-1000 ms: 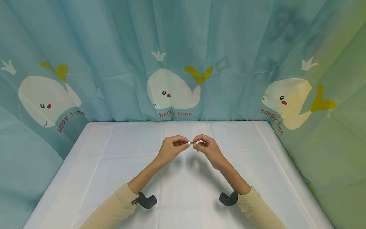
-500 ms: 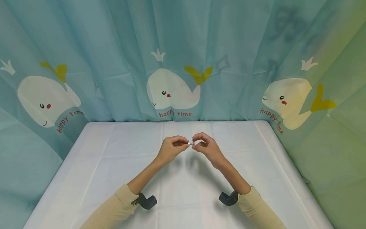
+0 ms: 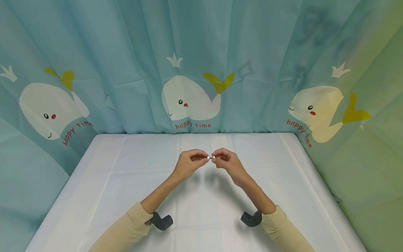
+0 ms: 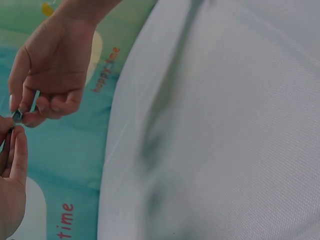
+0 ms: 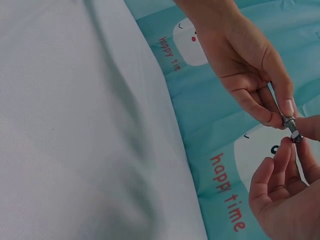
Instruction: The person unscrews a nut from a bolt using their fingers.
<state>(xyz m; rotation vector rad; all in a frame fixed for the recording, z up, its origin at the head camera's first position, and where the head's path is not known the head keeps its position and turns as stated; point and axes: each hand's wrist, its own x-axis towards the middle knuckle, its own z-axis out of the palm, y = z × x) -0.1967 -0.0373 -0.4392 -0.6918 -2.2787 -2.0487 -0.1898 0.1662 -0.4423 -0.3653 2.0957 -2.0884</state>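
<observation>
A small silver bolt (image 5: 292,127) spans the gap between the two hands, above the white table. My left hand (image 3: 186,163) pinches one end of it between thumb and fingertips; in the right wrist view this same hand (image 5: 250,65) reaches down from the top. At the bolt's other end is a hexagonal piece (image 5: 297,136), with the thumb and fingertips of my right hand (image 3: 230,164) closed about it. The left wrist view has the bolt (image 4: 17,116) at its left edge, partly hidden by fingers, below the right hand (image 4: 57,70).
The table (image 3: 132,196) wears a creased white cloth. Around its back and sides hangs a blue-green curtain (image 3: 261,105) printed with whales. Dark curved devices (image 3: 162,222) stick out from both wrists at the beige sleeves (image 3: 126,229).
The right hand's fingertips spread apart from the bolt's end half a second ago and now are closed on it again. The left hand has stayed in place.
</observation>
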